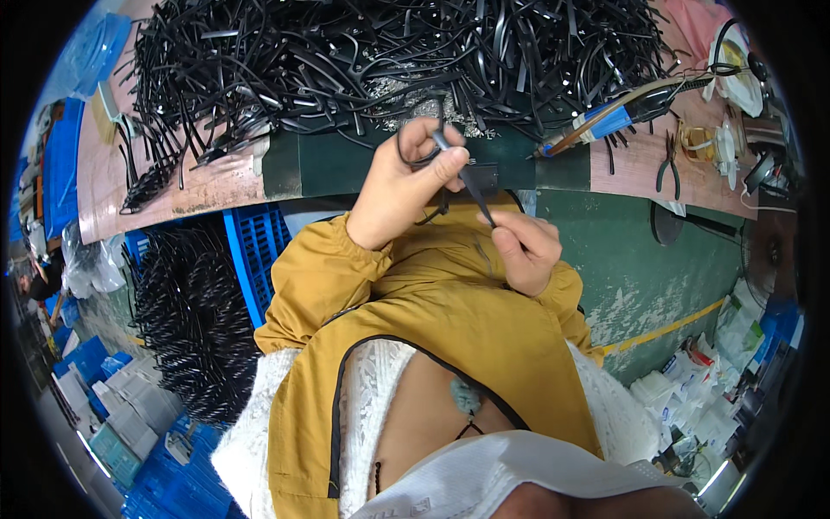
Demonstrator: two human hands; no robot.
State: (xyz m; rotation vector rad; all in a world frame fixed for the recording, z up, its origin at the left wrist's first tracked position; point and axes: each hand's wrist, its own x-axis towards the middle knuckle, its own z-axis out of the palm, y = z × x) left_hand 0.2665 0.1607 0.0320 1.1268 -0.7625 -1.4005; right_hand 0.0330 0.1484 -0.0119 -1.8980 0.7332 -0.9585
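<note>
In front of my chest, just off the table's near edge, both hands hold a black eyeglass frame. My left hand is closed around its front, with a dark rim curving by the fingers and another part hanging below them. The frame's straight temple slants down to the right. Near the temple's lower end, my right hand pinches it between thumb and fingers. Beyond the hands, a large heap of black eyeglass temples covers the far table. Small silver metal parts lie spread at its front middle.
A blue and black power screwdriver lies on the right, its tip toward the dark green mat. Pliers rest farther right. Below left, a blue crate stands beside a big mass of black glasses parts.
</note>
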